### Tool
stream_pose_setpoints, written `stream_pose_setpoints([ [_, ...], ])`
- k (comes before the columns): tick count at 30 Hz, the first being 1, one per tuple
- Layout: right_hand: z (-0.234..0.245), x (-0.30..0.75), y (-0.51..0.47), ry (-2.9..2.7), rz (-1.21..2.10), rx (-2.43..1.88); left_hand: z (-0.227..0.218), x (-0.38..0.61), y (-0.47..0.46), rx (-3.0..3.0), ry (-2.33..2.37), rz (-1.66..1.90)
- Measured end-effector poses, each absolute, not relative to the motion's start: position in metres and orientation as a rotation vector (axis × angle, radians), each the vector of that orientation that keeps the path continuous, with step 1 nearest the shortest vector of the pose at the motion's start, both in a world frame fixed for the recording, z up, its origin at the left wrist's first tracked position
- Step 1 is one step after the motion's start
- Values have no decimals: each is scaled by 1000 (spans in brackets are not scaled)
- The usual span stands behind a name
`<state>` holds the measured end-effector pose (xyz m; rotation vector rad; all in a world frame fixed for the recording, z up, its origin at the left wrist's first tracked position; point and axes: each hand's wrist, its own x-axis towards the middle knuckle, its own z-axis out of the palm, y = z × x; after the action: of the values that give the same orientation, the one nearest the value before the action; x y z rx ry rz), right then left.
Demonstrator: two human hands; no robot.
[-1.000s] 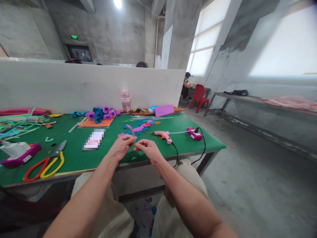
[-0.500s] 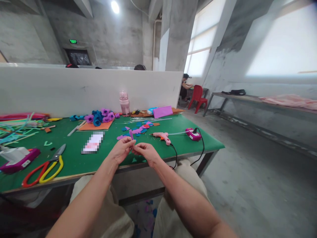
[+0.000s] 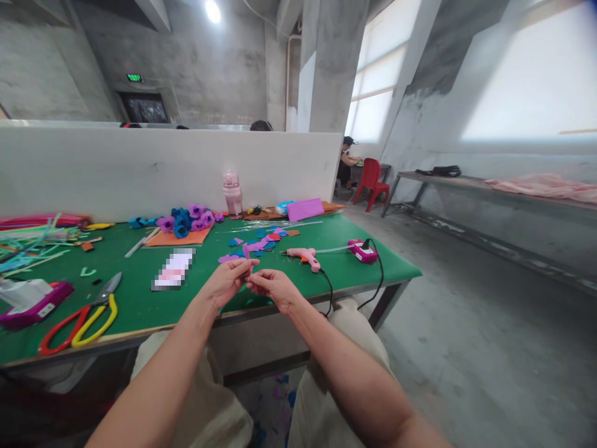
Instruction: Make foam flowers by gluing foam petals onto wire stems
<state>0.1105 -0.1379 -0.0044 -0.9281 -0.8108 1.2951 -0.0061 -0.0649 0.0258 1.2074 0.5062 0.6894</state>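
L hand (image 3: pixel 227 281) is up over the near edge of the green table (image 3: pixel 140 292). Its fingers are curled in, thumb & forefinger pinched on a small purple strip (image 3: pixel 245 251) that pokes upright above the knuckles. R hand (image 3: pixel 274 287) sits right against it now, fingertips meeting L's at the strip's base. R's fingers are bunched tight, but can't tell if it actually grips the strip or just touches it.

Vs 1 s ago: there was a gap btw the two hands then, w/ R set a bit lower & further out. That gap is closed now, fingertips touching. Both forearms hold much the same line over the lap.

On the table nothing has moved:
- Pink glue gun (image 3: pixel 303 254) lies just beyond R hand, cord running off the edge.
- Foam cut-outs (image 3: pixel 261 241) are scattered behind the strip.
- Red & yellow scissors (image 3: pixel 84 314) lie well off to the L.
- Purple & blue foam flowers (image 3: pixel 186 219) & a pink bottle (image 3: pixel 232 191) sit back by the white partition (image 3: pixel 116 174).
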Motion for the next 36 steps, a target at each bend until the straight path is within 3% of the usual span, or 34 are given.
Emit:
stream_pose_setpoints([
  [12,-8,111,-136,-970,1155,-977,20,-2,-63,1159,515,795],
  [23,-8,110,-137,-867,1287,-915,25,-8,-62,1154,463,617],
  [36,-5,110,-139,-812,1329,-940,27,-7,-64,1238,505,744],
])
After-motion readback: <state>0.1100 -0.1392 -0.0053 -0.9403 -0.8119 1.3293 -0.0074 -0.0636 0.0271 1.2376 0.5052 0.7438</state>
